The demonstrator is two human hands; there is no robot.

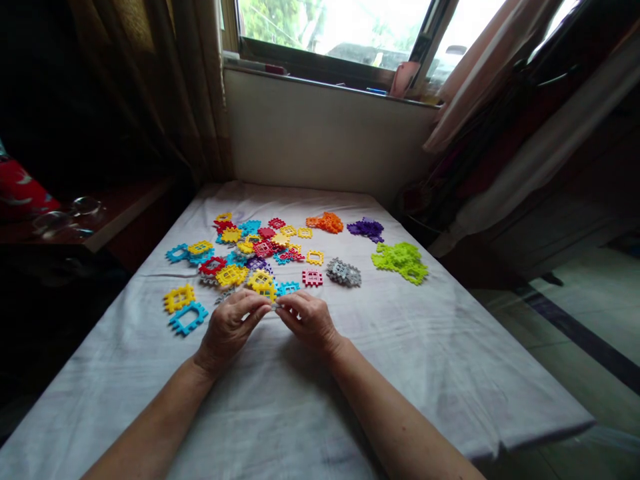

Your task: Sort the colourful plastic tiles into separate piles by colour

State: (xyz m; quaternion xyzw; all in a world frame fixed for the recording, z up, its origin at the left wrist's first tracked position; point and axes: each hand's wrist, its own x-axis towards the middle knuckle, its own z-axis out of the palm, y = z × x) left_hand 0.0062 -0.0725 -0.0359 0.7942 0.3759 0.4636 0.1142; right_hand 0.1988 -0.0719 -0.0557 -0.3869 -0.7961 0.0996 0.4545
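My left hand and my right hand meet above the near side of the mixed pile, thumbs and forefingers pinched. Between the fingertips a sliver of a grey piece shows, most of it hidden by the fingers; it looks like one of the interlocking building tiles. Just beyond the hands lie a yellow window tile and a blue tile. A red tile lies apart, and a heap of grey tiles is to its right.
Orange, purple and lime-green tile heaps lie toward the right. At the left are a loose yellow tile and blue frame tile. A pale cloth covers the table; glasses rest on a side surface.
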